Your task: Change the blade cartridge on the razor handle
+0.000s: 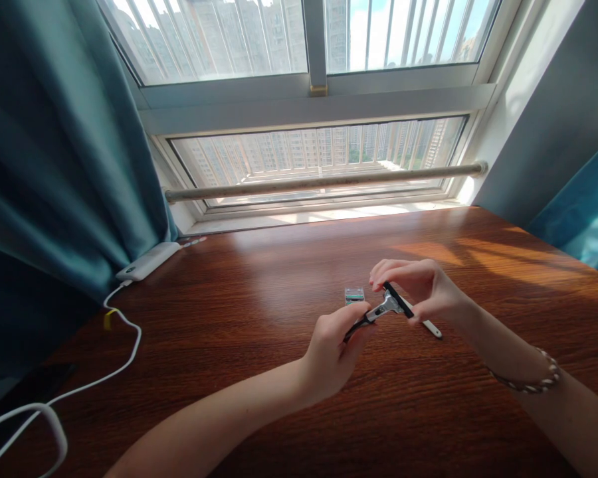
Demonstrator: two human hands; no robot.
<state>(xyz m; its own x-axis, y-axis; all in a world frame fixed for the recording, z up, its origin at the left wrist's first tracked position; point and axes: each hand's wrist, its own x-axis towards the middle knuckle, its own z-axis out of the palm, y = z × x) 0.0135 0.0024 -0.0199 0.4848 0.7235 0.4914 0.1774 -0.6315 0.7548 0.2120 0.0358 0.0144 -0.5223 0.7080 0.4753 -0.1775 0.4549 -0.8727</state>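
Left hand (331,342) grips the T-shaped razor (391,303), handle (377,311) aimed two o'clock; right hand (431,285), half-curled, spans its head (400,301) end to end.

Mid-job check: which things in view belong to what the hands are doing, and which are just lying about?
In the job:
- razor-like tool: left hand grips its handle, right hand is at its head
- small clear pack beyond the left hand, probably

Apparently just lying about:
- white stick, purpose unclear
- white device and cable, off left
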